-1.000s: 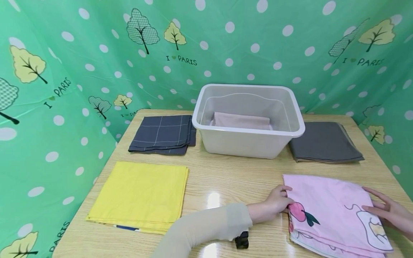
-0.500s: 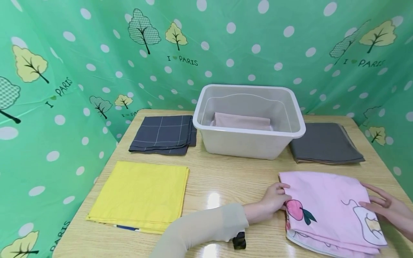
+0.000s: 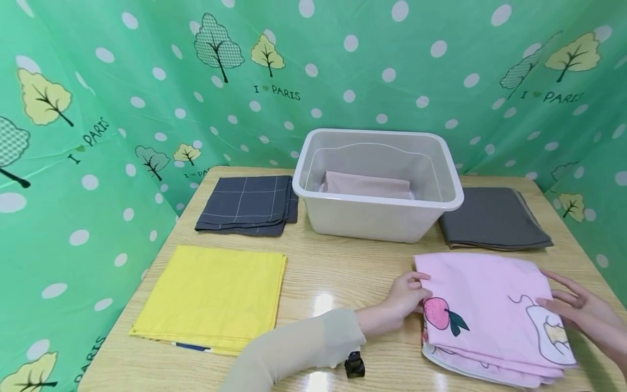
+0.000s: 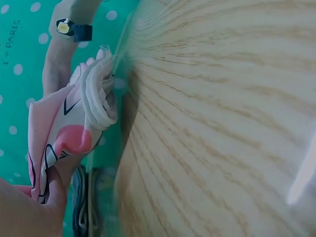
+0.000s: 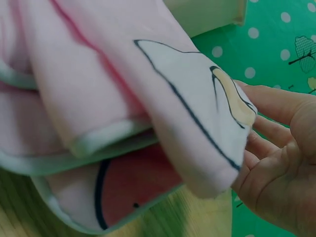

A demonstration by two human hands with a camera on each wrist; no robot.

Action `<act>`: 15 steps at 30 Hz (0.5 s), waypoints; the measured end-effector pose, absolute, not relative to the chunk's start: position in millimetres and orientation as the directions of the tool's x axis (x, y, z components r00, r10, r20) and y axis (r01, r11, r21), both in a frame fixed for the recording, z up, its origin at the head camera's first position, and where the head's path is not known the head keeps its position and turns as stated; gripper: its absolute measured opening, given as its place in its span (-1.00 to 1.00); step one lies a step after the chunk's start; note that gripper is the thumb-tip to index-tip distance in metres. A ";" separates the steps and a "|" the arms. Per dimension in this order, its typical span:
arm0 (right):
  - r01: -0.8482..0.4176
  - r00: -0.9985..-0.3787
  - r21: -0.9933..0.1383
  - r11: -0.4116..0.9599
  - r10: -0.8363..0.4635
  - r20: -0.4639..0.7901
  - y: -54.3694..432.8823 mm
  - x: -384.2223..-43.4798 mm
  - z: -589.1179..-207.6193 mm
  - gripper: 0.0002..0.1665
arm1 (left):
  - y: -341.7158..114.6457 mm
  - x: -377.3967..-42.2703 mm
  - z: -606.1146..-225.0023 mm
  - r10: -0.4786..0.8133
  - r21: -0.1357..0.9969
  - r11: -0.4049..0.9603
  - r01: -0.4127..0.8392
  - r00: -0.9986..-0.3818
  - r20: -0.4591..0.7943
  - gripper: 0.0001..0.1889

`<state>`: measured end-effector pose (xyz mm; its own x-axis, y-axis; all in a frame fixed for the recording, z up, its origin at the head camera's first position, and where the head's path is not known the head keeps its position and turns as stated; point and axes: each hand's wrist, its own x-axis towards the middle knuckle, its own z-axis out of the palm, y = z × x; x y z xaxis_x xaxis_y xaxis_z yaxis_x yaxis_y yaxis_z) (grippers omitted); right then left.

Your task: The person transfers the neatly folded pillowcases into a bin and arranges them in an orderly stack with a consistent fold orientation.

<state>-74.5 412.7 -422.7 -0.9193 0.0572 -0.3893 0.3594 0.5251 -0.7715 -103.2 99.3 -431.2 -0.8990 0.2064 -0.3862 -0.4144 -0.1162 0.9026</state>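
Note:
A folded pink cloth [image 3: 490, 310] with a printed pink fruit and a white cartoon figure is at the right front, between both hands. My left hand [image 3: 404, 299] pinches its left edge; in the left wrist view the thumb lies against the layered cloth [image 4: 74, 123]. At the opposite edge my right hand [image 3: 585, 310] holds the cloth with the thumb on top. The right wrist view shows several layers with pale trim and the right hand [image 5: 281, 153] at the side, its fingertips partly hidden behind the cloth. The cloth appears raised off the table.
A light grey plastic bin [image 3: 362, 218] stands at the back, with a pale pink folded cloth [image 3: 367, 184] inside. Dark checked cloth [image 3: 245, 201] lies left of it, dark grey cloth [image 3: 497, 218] right. Folded yellow cloth [image 3: 215, 296] lies at left front on the wooden table [image 3: 338, 261].
Both hands have moved the pink cloth left and slightly toward the bin, keeping hold of its two edges. The bin and other cloths stay where they were.

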 end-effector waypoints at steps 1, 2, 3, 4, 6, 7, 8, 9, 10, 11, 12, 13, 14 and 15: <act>0.351 -0.922 -0.776 0.524 0.049 -0.384 411.4 -74.5 -421.6 -0.11 | 97.6 -103.2 -430.7 0.207 0.904 -0.116 -0.413 -0.900 -0.384 -0.68; 0.344 -0.924 -0.777 0.528 0.043 -0.380 410.2 -74.6 -420.8 -0.11 | 96.0 -103.1 -430.0 0.206 0.904 -0.117 -0.411 -0.901 -0.383 -0.67; 0.337 -0.926 -0.775 0.535 0.038 -0.376 409.2 -74.8 -419.8 -0.12 | 94.4 -103.0 -429.1 0.207 0.905 -0.118 -0.409 -0.901 -0.381 -0.67; 0.332 -0.926 -0.769 0.547 0.035 -0.375 407.3 -74.7 -418.1 -0.12 | 92.8 -102.8 -428.4 0.208 0.905 -0.121 -0.408 -0.902 -0.379 -0.67; 0.326 -0.927 -0.756 0.567 0.034 -0.375 404.2 -74.8 -416.2 -0.11 | 89.8 -102.8 -427.4 0.205 0.903 -0.133 -0.408 -0.903 -0.377 -0.67; 0.326 -0.927 -0.749 0.577 0.037 -0.374 402.5 -74.8 -415.1 -0.11 | 88.3 -102.9 -426.6 0.207 0.905 -0.133 -0.404 -0.904 -0.373 -0.67; 0.324 -0.927 -0.743 0.585 0.041 -0.372 401.1 -74.9 -414.2 -0.11 | 86.7 -102.9 -425.6 0.207 0.904 -0.138 -0.404 -0.905 -0.372 -0.68; 0.327 -0.927 -0.749 0.576 0.040 -0.374 399.9 -75.1 -413.5 -0.11 | 85.1 -102.9 -424.7 0.207 0.903 -0.142 -0.405 -0.904 -0.373 -0.68; 0.326 -0.927 -0.755 0.568 0.035 -0.374 398.7 -75.0 -413.1 -0.11 | 83.5 -102.8 -423.7 0.206 0.902 -0.145 -0.406 -0.904 -0.374 -0.68; 0.323 -0.928 -0.765 0.558 0.030 -0.371 397.2 -75.1 -412.5 -0.12 | 81.7 -102.7 -422.5 0.206 0.901 -0.150 -0.407 -0.904 -0.375 -0.67; 0.320 -0.931 -0.773 0.549 0.028 -0.365 395.8 -75.2 -411.9 -0.13 | 79.9 -102.6 -421.4 0.208 0.901 -0.151 -0.406 -0.904 -0.373 -0.67; 0.313 -0.934 -0.777 0.546 0.030 -0.356 394.0 -75.4 -410.9 -0.14 | 77.8 -102.3 -420.3 0.211 0.901 -0.152 -0.405 -0.904 -0.371 -0.67; 0.307 -0.937 -0.788 0.534 0.024 -0.349 392.3 -75.4 -410.1 -0.15 | 76.0 -102.2 -419.4 0.210 0.899 -0.159 -0.408 -0.904 -0.373 -0.67; 0.301 -0.940 -0.798 0.521 0.020 -0.341 390.7 -75.4 -409.5 -0.16 | 74.2 -102.2 -418.6 0.213 0.898 -0.164 -0.408 -0.904 -0.372 -0.66</act>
<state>-75.4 390.7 -409.5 -0.9397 0.0203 -0.3413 0.3012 0.5215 -0.7983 -102.2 74.2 -418.6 -0.9037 0.2129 -0.3716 -0.4080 -0.1644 0.8981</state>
